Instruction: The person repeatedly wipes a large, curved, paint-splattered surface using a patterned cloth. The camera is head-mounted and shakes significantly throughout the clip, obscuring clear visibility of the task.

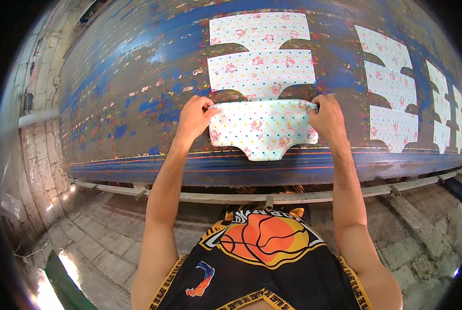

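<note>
A white fabric panel cut in the shape of briefs, printed with coloured dots and pink cartoon figures, lies at the near edge of the long print-stained table. Its upper left corner is pinched between the thumb and fingers of my left hand. My right hand pinches the upper right corner, where the edge looks slightly bunched. Just beyond it lies a matching panel, its narrow end meeting the held panel's top edge. A third such panel is laid farther up in the same column.
More printed panels lie in columns to the right along the blue and brown table. A pale rail runs along the table's near side, close to my body. A block wall and floor show at the left.
</note>
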Demonstrator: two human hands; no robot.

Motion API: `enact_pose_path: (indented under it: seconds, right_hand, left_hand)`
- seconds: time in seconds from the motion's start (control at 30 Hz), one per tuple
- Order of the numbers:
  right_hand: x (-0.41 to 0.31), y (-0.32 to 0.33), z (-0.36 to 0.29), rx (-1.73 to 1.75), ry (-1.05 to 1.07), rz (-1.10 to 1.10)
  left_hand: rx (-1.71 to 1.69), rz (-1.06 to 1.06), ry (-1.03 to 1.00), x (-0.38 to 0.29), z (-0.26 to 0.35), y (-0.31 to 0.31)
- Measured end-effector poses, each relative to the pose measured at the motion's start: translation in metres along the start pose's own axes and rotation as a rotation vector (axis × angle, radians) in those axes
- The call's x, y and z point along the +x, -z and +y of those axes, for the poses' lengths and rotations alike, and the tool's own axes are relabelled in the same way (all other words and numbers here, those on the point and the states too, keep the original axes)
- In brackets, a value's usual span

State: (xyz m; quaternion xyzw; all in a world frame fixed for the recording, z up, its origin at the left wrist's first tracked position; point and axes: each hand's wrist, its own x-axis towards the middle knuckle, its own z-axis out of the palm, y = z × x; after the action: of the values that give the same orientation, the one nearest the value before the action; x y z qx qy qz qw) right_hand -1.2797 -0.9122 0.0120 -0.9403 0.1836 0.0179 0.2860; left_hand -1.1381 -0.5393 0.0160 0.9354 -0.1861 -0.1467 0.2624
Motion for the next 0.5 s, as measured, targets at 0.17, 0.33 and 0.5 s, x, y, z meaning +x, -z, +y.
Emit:
enact_pose_path:
  seconds: [0.17, 0.33, 0.5]
  right_hand:
    - [-0.012, -0.004, -0.011, -0.024, 0.097, 0.088]
    - [-0.023, 0.000, -0.021, 0.200, -0.012, 0.094]
    - [-0.039, 0.007, -0.026, 0.220, -0.070, 0.016]
  left_hand:
    - [0.132, -0.019, -0.087, -0.004, 0.013, -0.001]
    - [-0.011, 0.011, -0.136, -0.019, 0.017, -0.002]
    - [-0.059, -0.017, -0.283, -0.032, 0.022, 0.008]
